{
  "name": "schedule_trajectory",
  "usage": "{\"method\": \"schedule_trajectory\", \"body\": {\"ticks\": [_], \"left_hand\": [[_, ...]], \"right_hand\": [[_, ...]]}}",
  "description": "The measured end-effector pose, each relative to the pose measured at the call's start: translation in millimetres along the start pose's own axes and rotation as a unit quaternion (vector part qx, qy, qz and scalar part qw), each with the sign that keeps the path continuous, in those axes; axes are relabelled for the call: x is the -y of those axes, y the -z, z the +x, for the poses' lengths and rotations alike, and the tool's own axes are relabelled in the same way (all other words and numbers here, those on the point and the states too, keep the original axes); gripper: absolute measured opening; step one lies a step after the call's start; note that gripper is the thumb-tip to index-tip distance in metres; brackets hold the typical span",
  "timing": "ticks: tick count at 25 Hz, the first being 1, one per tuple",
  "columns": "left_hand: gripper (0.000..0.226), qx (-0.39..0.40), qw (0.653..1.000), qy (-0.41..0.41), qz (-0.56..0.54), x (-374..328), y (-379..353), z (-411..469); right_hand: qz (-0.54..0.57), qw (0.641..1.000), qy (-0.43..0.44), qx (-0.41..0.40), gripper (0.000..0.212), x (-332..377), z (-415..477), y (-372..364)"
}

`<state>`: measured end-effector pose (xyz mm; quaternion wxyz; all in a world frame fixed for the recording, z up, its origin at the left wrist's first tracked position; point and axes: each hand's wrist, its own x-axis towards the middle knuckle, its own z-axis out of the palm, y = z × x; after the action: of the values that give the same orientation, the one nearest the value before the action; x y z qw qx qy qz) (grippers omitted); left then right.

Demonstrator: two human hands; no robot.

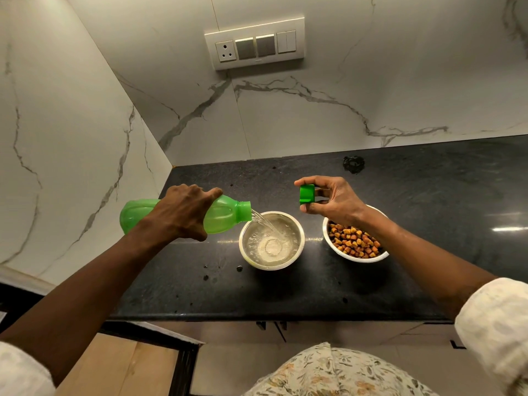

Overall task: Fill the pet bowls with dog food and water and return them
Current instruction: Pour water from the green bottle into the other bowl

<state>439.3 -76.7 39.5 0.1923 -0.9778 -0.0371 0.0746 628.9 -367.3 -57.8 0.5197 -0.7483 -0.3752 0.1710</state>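
Left hand (183, 212) clamped on tilted bottle (225, 214) to pour into bowl (271, 260); right hand (331, 200) fingers pinching cap (307, 193) for recapping.

Finding no readable text, label, brand, number or sign anywhere. Showing no print on the translucent green plastic bottle (225, 215), its green plastic cap (307, 193), or the two round steel bowls (271, 262) (357, 257). Carrying only a tiny mark, too small to read, on the lower edge of the white wall switch plate (254, 41).
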Motion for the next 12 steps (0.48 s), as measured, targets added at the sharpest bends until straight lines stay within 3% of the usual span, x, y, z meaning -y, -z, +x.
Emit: {"method": "schedule_trajectory", "body": {"ticks": [12], "left_hand": [[0.108, -0.024, 0.999, 0.003, -0.032, -0.7, -10.4, -2.1]], "right_hand": [[-0.009, 1.000, -0.010, -0.005, 0.064, 3.6, -1.3, -2.6]]}}
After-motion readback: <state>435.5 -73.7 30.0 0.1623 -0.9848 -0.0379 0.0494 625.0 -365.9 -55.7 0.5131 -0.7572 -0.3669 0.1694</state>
